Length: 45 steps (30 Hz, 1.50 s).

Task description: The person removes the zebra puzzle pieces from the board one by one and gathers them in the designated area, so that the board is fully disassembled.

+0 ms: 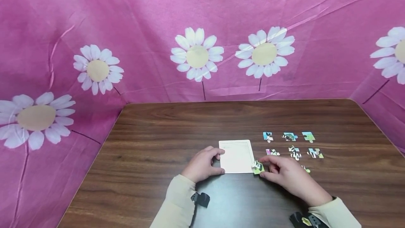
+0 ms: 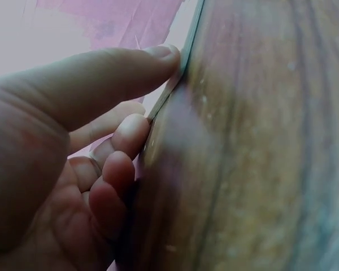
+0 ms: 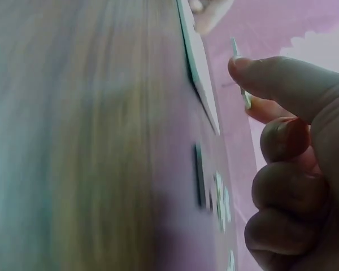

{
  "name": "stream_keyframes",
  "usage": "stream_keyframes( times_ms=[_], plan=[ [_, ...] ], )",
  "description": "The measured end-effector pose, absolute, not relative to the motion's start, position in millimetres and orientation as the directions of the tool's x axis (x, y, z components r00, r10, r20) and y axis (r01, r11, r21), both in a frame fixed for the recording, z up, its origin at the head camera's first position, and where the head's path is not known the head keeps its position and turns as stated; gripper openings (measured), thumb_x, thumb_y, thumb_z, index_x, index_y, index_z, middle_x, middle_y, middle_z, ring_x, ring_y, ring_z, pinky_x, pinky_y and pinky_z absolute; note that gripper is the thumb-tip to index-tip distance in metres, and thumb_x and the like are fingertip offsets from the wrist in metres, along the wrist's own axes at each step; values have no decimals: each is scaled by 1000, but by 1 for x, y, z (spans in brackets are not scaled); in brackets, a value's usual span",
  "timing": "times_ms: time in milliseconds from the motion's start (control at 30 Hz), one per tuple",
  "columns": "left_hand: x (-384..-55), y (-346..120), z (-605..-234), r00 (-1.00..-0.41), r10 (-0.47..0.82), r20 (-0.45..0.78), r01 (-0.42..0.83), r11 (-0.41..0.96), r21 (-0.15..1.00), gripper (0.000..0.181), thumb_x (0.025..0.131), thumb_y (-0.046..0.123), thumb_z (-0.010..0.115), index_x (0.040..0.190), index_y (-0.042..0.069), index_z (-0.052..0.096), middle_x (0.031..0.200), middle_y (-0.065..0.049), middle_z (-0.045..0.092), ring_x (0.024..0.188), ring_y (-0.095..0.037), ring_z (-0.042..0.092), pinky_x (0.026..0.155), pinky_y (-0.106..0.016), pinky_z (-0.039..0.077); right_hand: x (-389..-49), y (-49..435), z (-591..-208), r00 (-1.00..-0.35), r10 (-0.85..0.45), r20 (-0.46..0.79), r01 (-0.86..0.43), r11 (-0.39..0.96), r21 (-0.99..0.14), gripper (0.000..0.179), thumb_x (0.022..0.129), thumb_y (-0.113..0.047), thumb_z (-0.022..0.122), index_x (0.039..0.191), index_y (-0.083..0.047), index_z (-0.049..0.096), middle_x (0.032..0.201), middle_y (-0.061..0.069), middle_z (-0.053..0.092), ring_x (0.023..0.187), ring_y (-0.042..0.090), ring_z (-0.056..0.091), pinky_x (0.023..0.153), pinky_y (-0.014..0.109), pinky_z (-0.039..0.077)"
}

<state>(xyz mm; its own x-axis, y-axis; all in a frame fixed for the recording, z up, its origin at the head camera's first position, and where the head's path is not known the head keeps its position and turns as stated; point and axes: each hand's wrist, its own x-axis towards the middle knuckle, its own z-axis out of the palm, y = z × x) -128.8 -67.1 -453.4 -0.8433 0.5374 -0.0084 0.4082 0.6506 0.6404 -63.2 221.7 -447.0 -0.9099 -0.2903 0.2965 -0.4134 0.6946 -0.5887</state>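
Observation:
A square, pale puzzle tray (image 1: 236,157) with a raised rim lies flat on the table. My left hand (image 1: 204,164) holds its left edge, thumb at the near corner and fingers farther up the side; the left wrist view shows the thumb (image 2: 130,70) against that edge. Between thumb and fingertips, my right hand (image 1: 286,175) pinches a green, black and white jigsaw piece (image 1: 258,168) at the tray's near right corner. From the right wrist view, the piece (image 3: 241,79) is raised off the table and seen edge-on.
To the tray's right, several loose jigsaw pieces (image 1: 289,136) lie in rows. One piece (image 1: 305,169) is partly hidden behind my right hand. The brown wooden table (image 1: 152,143) ends at a pink cloth (image 1: 142,45) printed with large white flowers.

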Motion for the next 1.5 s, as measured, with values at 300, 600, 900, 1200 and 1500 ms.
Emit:
stream_keyframes(
  times_ms=[300,600,900,1200,1500],
  plan=[
    [-130,-72,-454,-842,539,-3,405,637,656,55,75,23,87,125,14,68,95,11,56,85,-6,52,80,-24,43,-56,262,-455,-905,-230,359,-411,693,-593,36,71,-8,87,104,-16,74,65,-23,39,54,-5,37,51,14,32],
    [-130,-74,-453,-835,550,-13,409,635,655,56,74,23,87,126,14,68,94,11,55,82,-5,50,77,-24,42,-43,304,-460,-940,-91,328,-294,700,-651,35,72,-3,86,103,-9,74,64,-16,43,55,1,40,54,20,31],
    [-123,-73,-462,-828,560,-9,413,622,666,53,74,26,87,122,15,69,95,11,55,74,-2,48,72,-21,41,-17,347,-471,-977,26,210,-119,752,-648,15,84,-9,80,96,-16,76,76,-18,62,68,-3,49,61,16,34],
    [-127,-69,-461,-839,544,15,407,610,680,51,73,24,87,121,14,70,94,11,56,80,-4,51,76,-23,42,-13,351,-465,-990,12,142,-87,741,-666,12,84,-14,80,90,-20,72,66,-11,47,61,3,45,56,23,31],
    [-130,-69,-456,-845,534,34,417,616,669,51,74,24,87,121,14,70,94,10,58,83,-6,53,78,-24,44,-19,312,-450,-997,70,19,54,893,-446,40,75,-48,84,80,-20,56,66,-6,44,59,7,41,57,29,32]
  ],
)
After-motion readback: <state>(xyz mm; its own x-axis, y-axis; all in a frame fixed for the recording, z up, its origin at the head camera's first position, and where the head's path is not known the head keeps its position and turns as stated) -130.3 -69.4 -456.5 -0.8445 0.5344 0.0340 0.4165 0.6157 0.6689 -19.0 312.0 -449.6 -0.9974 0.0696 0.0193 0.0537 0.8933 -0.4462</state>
